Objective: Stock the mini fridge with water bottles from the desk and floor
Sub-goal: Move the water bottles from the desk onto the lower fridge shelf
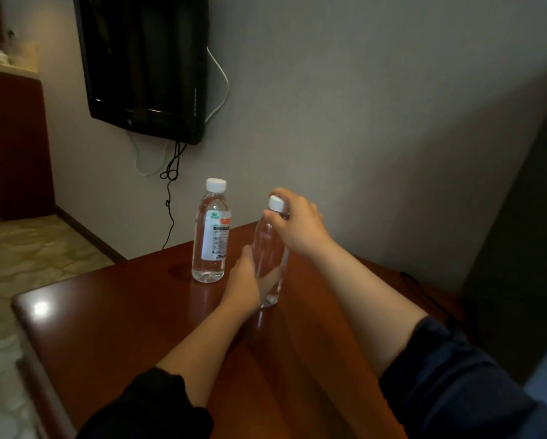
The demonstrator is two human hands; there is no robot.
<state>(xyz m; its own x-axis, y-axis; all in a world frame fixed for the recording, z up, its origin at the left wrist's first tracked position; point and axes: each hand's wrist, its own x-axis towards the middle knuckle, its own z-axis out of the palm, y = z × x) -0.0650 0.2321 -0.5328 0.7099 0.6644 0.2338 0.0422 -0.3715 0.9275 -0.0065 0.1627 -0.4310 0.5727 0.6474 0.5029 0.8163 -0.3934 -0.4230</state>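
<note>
Two clear water bottles with white caps stand on the reddish wooden desk (113,315). The left bottle (211,232) carries a white label and stands free, upright. The right bottle (270,248) has no visible label and leans slightly. My left hand (246,283) wraps around its lower body. My right hand (297,223) grips its neck and cap from above. No fridge is in view.
A black wall-mounted TV (145,64) hangs above the desk's far left, with cables (170,185) dangling behind the desk. A tiled floor (21,248) lies to the left, and a dark wooden cabinet (12,137) stands at far left. A dark panel (519,232) rises at right.
</note>
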